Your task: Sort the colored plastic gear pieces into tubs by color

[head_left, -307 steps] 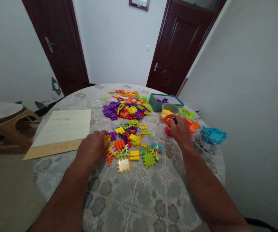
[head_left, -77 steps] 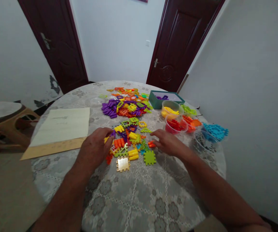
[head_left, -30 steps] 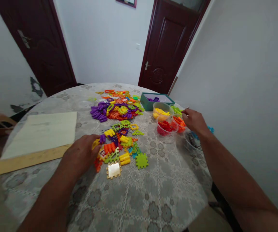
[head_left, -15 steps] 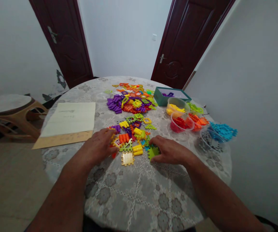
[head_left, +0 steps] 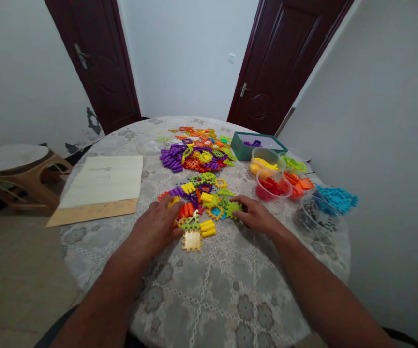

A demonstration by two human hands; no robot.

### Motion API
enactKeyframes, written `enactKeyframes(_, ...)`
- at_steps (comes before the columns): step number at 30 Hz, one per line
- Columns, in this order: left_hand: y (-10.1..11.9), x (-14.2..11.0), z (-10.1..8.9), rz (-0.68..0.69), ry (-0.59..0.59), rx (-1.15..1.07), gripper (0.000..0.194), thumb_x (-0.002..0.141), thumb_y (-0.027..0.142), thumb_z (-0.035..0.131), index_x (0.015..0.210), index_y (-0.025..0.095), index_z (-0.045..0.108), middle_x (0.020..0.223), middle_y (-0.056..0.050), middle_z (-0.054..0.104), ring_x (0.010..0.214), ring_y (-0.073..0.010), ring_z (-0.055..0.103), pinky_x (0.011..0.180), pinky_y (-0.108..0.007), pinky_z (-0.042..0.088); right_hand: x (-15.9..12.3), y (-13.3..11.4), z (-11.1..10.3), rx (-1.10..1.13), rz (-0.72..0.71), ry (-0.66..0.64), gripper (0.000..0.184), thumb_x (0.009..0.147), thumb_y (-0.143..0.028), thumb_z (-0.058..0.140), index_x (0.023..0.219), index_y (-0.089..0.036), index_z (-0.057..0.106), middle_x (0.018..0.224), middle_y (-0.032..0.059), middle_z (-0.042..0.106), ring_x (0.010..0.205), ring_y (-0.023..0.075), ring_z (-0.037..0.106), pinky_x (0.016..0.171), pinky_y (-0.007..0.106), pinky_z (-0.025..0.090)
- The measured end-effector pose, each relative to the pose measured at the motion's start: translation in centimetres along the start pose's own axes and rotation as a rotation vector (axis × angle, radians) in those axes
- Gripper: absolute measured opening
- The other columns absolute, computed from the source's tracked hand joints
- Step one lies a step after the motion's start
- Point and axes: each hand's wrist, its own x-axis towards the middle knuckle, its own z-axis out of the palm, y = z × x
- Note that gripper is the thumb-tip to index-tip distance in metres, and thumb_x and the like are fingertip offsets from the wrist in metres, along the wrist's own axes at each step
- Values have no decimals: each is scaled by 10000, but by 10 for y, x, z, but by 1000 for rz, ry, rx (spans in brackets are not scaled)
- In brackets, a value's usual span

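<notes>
A small heap of plastic building pieces lies on the table between my hands. My left hand (head_left: 158, 223) cups the heap's left side with its fingers apart, by a yellow piece (head_left: 174, 201) and orange tubes (head_left: 187, 210). On the other side my right hand (head_left: 258, 216) rests with thumb and fingers apart against a green toothed square (head_left: 233, 210), which lies flat. Nearest me are a cream toothed square (head_left: 192, 240) and joined yellow tubes (head_left: 208, 228). A green triangular frame (head_left: 191, 221) sits just above the cream square. My left fingertips are partly hidden among the pieces.
A larger mixed pile (head_left: 198, 157) lies farther back. On the right stand a green box (head_left: 243, 153), clear tubs of yellow (head_left: 263, 166), red (head_left: 272, 187) and grey (head_left: 316, 215) pieces, and blue pieces (head_left: 337, 198). Paper sheets (head_left: 103, 181) lie left.
Over the last second my right hand has come back from the tubs to the heap. Since half a second ago it has moved the green square away from me; my left hand has shifted slightly right.
</notes>
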Motion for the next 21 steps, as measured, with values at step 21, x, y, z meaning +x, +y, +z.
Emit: enactKeyframes(21,19,7,9,115,107,-124,509,918,304,686,1422,274,622,1331,-125,621,1225,-299,600,1055,-437,489,18,21,25,544,183,310,398,846,-400,684,1177,-231,544,834,-14,672,693,180,699,620,302,586)
